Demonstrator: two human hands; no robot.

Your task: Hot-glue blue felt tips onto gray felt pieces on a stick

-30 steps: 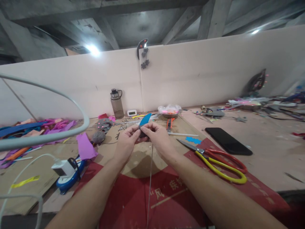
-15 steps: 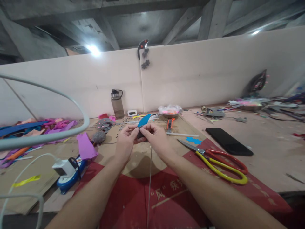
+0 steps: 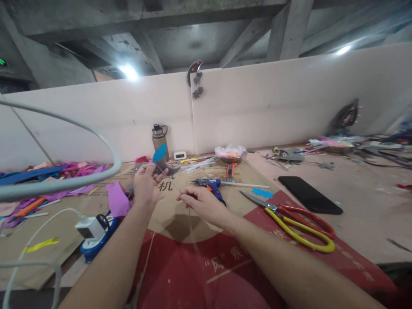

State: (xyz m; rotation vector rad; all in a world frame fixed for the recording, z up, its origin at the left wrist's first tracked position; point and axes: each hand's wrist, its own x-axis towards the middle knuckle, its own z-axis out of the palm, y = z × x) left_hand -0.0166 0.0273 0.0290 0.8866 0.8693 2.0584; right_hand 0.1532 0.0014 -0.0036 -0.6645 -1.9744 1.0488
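My left hand (image 3: 146, 182) is closed on a dark grey crescent-shaped piece (image 3: 173, 168), which looks like felt. A curved blue piece (image 3: 160, 153) stands up from it. My right hand (image 3: 201, 201) is lower and to the right, its fingers pinched on a thin grey string (image 3: 171, 183). That string runs between both hands, and its lower part is blurred over the red cardboard. Just beyond my right hand lies a blue glue gun (image 3: 207, 183) with an orange trigger.
Red-and-yellow scissors (image 3: 299, 223) and a black phone (image 3: 309, 195) lie at the right. A blue scalloped cutout (image 3: 262, 193) is by the blades. Purple felt (image 3: 118, 199) and a power strip (image 3: 98, 240) sit left. A bottle (image 3: 159, 138) and metal bowl (image 3: 230, 159) stand behind.
My hands have moved apart: the left went left with the crescent and blue piece, the right dropped lower and now pinches the string. The glue gun has come into sight.
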